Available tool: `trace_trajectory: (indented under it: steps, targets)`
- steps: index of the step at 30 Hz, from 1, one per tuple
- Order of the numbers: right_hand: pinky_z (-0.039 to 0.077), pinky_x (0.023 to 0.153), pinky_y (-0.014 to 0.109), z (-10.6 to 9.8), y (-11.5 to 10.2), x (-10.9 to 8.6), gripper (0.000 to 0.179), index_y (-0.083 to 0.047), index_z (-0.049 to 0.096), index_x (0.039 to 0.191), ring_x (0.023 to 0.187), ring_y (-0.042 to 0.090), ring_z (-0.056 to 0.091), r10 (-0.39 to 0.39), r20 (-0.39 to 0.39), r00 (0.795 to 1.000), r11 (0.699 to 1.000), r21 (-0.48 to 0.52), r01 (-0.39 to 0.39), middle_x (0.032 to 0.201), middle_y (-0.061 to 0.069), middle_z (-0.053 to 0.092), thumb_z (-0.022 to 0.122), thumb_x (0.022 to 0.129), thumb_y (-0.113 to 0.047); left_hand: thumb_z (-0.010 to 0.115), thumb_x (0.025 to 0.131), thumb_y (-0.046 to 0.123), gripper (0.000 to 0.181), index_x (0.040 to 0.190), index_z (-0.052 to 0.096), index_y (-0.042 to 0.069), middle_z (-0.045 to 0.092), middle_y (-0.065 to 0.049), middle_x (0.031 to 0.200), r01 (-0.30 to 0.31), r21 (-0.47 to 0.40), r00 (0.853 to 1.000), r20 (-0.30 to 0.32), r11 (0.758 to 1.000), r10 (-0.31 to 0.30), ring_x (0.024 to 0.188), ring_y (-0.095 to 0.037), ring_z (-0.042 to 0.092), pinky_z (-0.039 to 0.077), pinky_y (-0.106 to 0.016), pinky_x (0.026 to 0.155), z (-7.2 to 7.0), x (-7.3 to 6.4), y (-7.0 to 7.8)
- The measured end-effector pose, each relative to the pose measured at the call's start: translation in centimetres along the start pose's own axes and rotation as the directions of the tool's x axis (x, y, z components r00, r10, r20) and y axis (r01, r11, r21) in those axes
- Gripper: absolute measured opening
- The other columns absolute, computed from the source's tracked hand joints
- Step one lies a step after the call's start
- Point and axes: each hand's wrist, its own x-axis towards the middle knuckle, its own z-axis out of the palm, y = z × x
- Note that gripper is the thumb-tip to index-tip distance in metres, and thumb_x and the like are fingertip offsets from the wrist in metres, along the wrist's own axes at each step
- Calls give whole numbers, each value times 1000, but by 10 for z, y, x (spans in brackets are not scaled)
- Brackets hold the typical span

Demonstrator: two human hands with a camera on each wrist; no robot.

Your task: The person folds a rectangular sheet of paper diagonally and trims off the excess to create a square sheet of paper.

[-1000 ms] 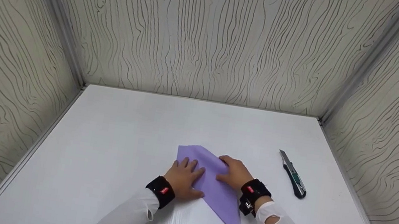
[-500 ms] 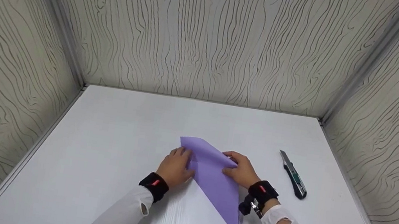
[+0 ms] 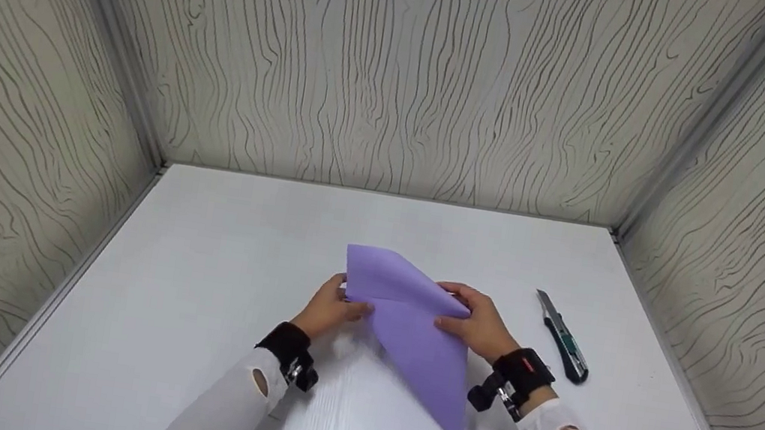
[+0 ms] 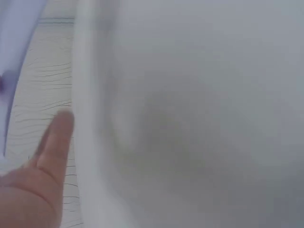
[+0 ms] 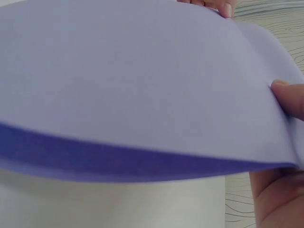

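A folded sheet of purple paper (image 3: 413, 341) is held up between both hands, its long point hanging toward the front of the table. At its left edge my left hand (image 3: 327, 309) pinches it, thumb on the near face and fingers mostly hidden behind. My right hand (image 3: 483, 330) grips the right edge, thumb in front and fingers behind. In the right wrist view the paper (image 5: 123, 85) bows, with a gap between its two layers along the lower edge. The left wrist view catches only a strip of paper (image 4: 12, 42) beside the left hand (image 4: 35, 190).
A utility knife (image 3: 564, 341) with its blade out lies on the white table (image 3: 235, 238), right of the right hand. Wood-grain patterned panels (image 3: 402, 81) enclose the back and both sides.
The left hand has gone from lying flat on the paper to pinching its left edge. The paper's upper part has risen, and the right hand has shifted slightly up and right with it.
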Motion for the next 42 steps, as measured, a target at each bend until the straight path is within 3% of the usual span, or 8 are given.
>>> trace_trajectory:
  steps: [5, 15, 19, 26, 31, 35, 39, 42]
  targets:
    - [60, 101, 43, 0, 2, -3, 63, -3, 57, 153, 124, 31, 69, 22, 17, 1000, 998, 60, -23, 142, 26, 68, 81, 95, -7, 75, 94, -2, 45, 137, 64, -10, 77, -14, 111, 21, -178, 997, 74, 984, -8, 91, -16, 76, 68, -38, 92, -5, 0, -1]
    - [57, 110, 50, -3, 2, -12, 71, -7, 50, 159, 132, 33, 66, 82, 0, 997, 990, 120, -81, 151, 25, 62, 81, 95, -10, 72, 94, -10, 37, 130, 67, -18, 79, -3, 97, 21, -275, 994, 110, 961, 10, 83, -13, 78, 69, -31, 82, -5, -2, 3]
    - [55, 113, 47, -9, -1, -11, 92, -5, 31, 169, 136, 37, 63, 101, -32, 994, 981, 171, -94, 157, 29, 55, 82, 93, -8, 72, 94, -10, 38, 130, 67, -19, 80, -4, 97, -6, -276, 993, 110, 961, 37, 83, -12, 78, 69, -30, 81, -6, -3, 9]
    - [40, 128, 61, -16, -3, -8, 115, -1, -3, 173, 157, 53, 42, 212, -34, 977, 952, 234, -199, 176, 31, 28, 81, 95, -11, 73, 94, -9, 39, 131, 68, -17, 82, -15, 107, -40, -251, 994, 90, 967, 64, 85, -13, 79, 69, -30, 81, -11, -3, 16]
    - [59, 112, 43, -19, 0, -9, 86, 6, 24, 169, 140, 37, 66, 199, 36, 979, 949, 243, -202, 159, 31, 56, 74, 102, -17, 73, 94, -8, 39, 132, 69, -16, 81, -23, 116, -45, -227, 994, 90, 973, 67, 89, -15, 80, 69, -31, 83, -14, -4, 19]
    - [66, 92, 30, -21, 3, -9, 63, 12, 44, 158, 111, 15, 79, 153, 89, 984, 941, 290, -173, 127, 14, 81, 69, 106, -13, 74, 94, -8, 38, 131, 69, -16, 81, -23, 114, -49, -220, 993, 95, 974, 72, 87, -15, 80, 69, -31, 83, -16, -5, 20]
    - [66, 85, 27, -21, 5, -9, 54, 16, 51, 150, 97, 8, 79, 144, 85, 986, 934, 318, -164, 105, -3, 84, 68, 105, -9, 73, 94, -8, 39, 132, 67, -18, 81, -21, 112, -43, -226, 992, 103, 973, 68, 85, -14, 80, 69, -30, 82, -17, -6, 21]
    - [66, 82, 27, -21, 4, -9, 52, 17, 53, 148, 93, 8, 80, 135, 63, 989, 936, 319, -148, 101, -4, 84, 68, 104, -7, 71, 96, -7, 40, 134, 66, -19, 82, -17, 108, -30, -236, 991, 119, 971, 60, 85, -13, 80, 68, -29, 82, -18, -7, 21]
